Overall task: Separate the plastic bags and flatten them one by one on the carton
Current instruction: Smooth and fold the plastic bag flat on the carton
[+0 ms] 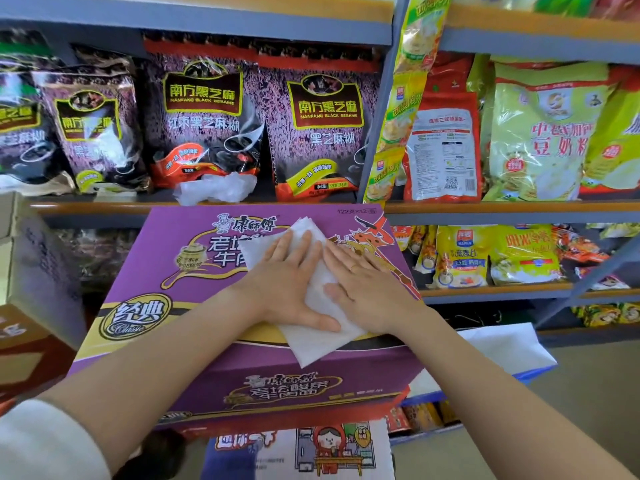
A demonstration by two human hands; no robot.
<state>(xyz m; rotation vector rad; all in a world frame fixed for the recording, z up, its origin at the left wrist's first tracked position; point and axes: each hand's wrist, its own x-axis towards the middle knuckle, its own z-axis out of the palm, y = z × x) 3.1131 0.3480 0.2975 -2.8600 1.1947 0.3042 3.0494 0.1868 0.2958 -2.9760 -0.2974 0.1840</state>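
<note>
**Both palms flat on a white bag atop the purple carton**

At the far left, purple black-sesame pouches [204, 123] stand in a row on the shelf [104, 206]. Just right of middle on that shelf, in front of the pouches, lies a crumpled clump of clear plastic bags [216, 188], well apart from the hands.

Nearer, the purple noodle carton [145, 292] fills the middle of the view, its top tilted toward the camera. On it lies a white plastic bag [317, 341], spread flat. Its long axis runs diagonally, from a far-left corner near the carton's printed logo to a near-right corner that hangs over the carton's near edge.

The left hand [289, 289] lies open, fingers spread and pointing far, palm pressed on the bag's left half; it grips nothing. Just beside it, the right hand [363, 289] is likewise open and flat on the bag's right half, a ring on one finger. A strip of the bag shows between the two hands.

To the right, yellow-green soy milk powder packets [540, 140] fill the neighbouring shelf.
</note>
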